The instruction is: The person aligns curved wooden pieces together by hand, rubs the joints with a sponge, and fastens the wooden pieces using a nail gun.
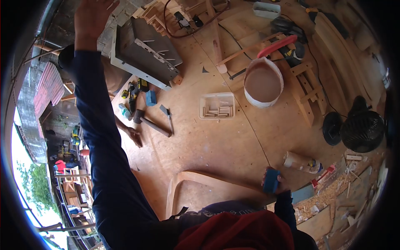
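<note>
We grip a blue block (271, 181) in our right hand (283, 186), near the curved wooden piece (216, 181) on the counter (200, 146). Our left hand (92, 21) reaches up, fingers extended, visibly holding nothing.

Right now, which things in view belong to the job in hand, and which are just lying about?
Likely in the job:
- blue block, held in the right hand
- bent wood, beside it

Apparently lying about:
- hammer
- dowels
- bucket
- fan
</note>
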Motion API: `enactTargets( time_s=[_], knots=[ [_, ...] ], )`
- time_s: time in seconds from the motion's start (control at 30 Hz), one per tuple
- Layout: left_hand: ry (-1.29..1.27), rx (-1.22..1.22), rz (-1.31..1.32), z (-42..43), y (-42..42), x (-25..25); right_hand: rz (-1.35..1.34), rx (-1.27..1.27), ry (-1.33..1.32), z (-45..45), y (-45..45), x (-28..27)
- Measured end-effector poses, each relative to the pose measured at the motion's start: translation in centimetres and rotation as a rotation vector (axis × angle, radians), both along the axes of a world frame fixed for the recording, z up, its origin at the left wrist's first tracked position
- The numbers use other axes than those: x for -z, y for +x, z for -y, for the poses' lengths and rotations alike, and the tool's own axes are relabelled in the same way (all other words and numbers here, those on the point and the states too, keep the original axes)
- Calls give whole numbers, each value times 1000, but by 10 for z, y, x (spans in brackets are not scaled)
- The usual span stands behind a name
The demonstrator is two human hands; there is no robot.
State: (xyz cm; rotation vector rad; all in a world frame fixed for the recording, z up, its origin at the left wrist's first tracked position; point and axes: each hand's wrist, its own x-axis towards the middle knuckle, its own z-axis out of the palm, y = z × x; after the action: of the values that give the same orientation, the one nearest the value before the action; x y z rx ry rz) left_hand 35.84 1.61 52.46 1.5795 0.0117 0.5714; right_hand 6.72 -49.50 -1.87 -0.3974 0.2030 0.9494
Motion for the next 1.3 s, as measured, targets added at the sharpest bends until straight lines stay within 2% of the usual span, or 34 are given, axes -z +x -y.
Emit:
enactTargets(
  time_s=[0.07,0.13,0.2,0.3,0.33,0.4,0.5,0.57,0.67,0.73,0.8,0.9,0.93,1.0,1.03,1.07,1.17,1.27,1.3],
  knots=[
    [-595,829,-82,-43,-59,18,39,1,34,1,-2,6],
    [110,360,33,-5,-145,63,50,29,59,1,-2,19],
    [110,321,-70,-6,-230,116,-1,57,63,5,-10,37],
    [159,75,-275,8,-356,193,-100,57,137,21,-8,69],
    [74,-44,-334,12,-396,223,-14,51,96,17,-3,42],
    [100,-292,-527,24,-471,276,66,0,66,4,4,8],
    [429,-433,-705,34,-570,364,275,-198,-437,-36,10,-55],
    [541,-504,-728,36,-615,418,574,-265,-607,-76,4,-79],
    [708,-593,-721,32,-639,458,1085,-337,-861,-156,-11,-102],
    [748,-592,-673,24,-637,478,1471,-535,-1080,-222,-28,-145],
    [767,-592,-647,22,-639,500,2030,-255,-916,-277,-51,-144],
    [835,-621,-701,24,-639,520,2325,-257,-694,-350,-82,-112],
    [819,-631,-619,24,-637,523,2460,-228,-582,-365,-90,-96],
    [808,-588,-618,21,-636,531,2680,-329,-565,-382,-90,-56],
    [770,-607,-631,26,-633,522,2604,-387,-573,-383,-81,-60],
    [856,-596,-611,22,-635,522,2516,-441,-553,-382,-68,-66],
    [882,-591,-604,22,-635,517,2595,-418,-1231,-388,-24,-74],
    [886,-589,-621,20,-636,517,2390,-33,-1240,-397,-35,-78],
    [890,-589,-622,19,-634,519,2408,-85,-1120,-399,-44,-79]
  ],
)
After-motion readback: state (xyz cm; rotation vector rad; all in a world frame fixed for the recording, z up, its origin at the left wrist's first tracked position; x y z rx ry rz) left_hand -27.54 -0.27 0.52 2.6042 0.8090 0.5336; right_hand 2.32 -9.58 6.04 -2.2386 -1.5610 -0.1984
